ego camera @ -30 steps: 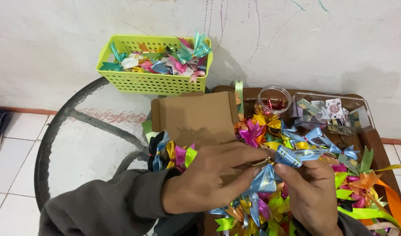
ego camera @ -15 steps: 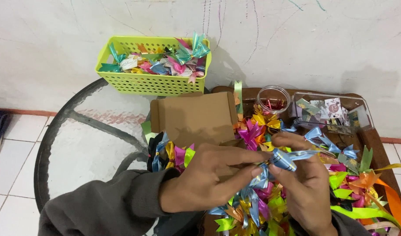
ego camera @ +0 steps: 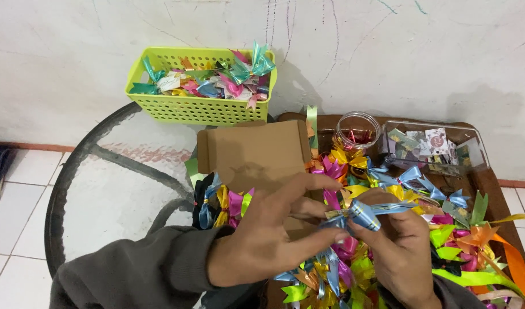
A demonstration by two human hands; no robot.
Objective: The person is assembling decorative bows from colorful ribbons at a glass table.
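Head view: a light blue ribbon bow (ego camera: 362, 213) is gripped between both hands just below the centre of the frame. The left hand (ego camera: 268, 237) is closed on it from nine o'clock, thumb and fingertips pinched at the bow's knot. The right hand (ego camera: 403, 252) is closed on the same bow from four o'clock, with a blue ribbon tail run out toward three o'clock. Beneath the hands a heap of coloured ribbon bows (ego camera: 342, 274) is spread over a brown tray (ego camera: 491, 183). A flat cardboard box (ego camera: 254, 151) is seen at eleven o'clock of the hands, on a round glass table (ego camera: 113, 189). Further toward eleven o'clock a lime green basket (ego camera: 188, 106) filled with bows is set against the wall. A clear jar (ego camera: 357, 129) and a clear plastic box (ego camera: 434, 146) are placed at one o'clock.
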